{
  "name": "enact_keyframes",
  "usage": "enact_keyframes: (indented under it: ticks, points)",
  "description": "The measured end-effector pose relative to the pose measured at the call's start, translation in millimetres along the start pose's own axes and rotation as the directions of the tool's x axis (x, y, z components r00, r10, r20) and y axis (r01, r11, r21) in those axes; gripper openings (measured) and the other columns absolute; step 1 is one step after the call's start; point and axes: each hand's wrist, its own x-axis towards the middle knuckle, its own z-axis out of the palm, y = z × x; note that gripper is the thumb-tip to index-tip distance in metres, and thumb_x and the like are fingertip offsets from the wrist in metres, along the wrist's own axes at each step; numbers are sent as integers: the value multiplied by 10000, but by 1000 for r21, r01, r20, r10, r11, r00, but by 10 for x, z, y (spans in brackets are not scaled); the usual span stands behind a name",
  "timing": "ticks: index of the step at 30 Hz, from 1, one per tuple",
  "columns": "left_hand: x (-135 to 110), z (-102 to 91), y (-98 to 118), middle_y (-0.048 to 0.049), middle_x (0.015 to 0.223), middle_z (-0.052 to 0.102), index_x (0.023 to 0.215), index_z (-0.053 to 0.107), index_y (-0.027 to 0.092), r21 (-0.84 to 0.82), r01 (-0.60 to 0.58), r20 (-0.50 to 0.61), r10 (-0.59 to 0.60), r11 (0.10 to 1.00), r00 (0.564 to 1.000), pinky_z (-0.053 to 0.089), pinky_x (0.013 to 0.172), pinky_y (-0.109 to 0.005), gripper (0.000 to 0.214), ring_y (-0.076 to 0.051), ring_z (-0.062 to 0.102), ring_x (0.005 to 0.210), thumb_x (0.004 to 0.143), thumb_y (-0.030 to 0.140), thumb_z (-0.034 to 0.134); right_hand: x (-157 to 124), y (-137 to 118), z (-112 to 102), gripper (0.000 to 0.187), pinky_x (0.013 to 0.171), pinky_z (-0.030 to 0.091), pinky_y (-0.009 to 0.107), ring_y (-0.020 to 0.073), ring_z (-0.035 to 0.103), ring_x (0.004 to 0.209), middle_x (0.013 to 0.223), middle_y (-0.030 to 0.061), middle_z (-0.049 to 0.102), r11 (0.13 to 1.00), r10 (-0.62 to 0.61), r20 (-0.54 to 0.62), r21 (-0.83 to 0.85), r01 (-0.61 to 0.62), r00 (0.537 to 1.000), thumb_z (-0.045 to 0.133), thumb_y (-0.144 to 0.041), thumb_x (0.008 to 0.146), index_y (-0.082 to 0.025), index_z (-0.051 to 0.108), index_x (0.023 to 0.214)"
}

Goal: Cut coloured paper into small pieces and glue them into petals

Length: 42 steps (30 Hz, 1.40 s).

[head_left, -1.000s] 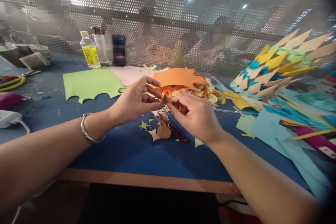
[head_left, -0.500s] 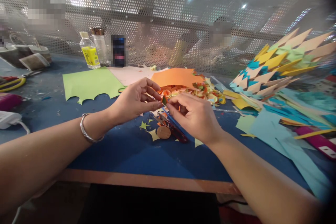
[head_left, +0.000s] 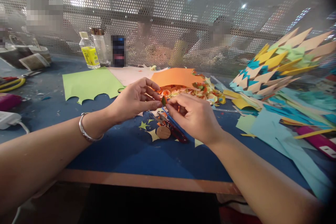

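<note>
We pinch a small orange-and-green paper piece (head_left: 163, 100) with the fingertips of our left hand (head_left: 135, 99) and right hand (head_left: 198, 115), over the blue-topped bench (head_left: 147, 161), back from its near edge; dark-red-handled metal scissors (head_left: 179, 134) lie below, beside a round tan disc (head_left: 163, 132); an orange paper sheet (head_left: 173, 77) lies toward the far edge.

Across from me, a bottle with a yellow label (head_left: 89, 56) stands beside a clear tumbler (head_left: 101, 51), before a perforated screen (head_left: 168, 3); a white adapter (head_left: 9, 119) lies to my left.
</note>
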Motion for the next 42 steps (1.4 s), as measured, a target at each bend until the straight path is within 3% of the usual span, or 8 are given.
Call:
enact_keyframes:
  ticks: [42]
  points:
    - [-5,27,65,-35,815,668,1015,517,129,-41,50,-32,-52,998,998,587,672,-269,351,-134,678,726,754,165,749,16,-21,2,122,567,392,254,116,504,585,679,9,566,1000,3,13,1,-3,1000,570,-188,874,-165,598,758]
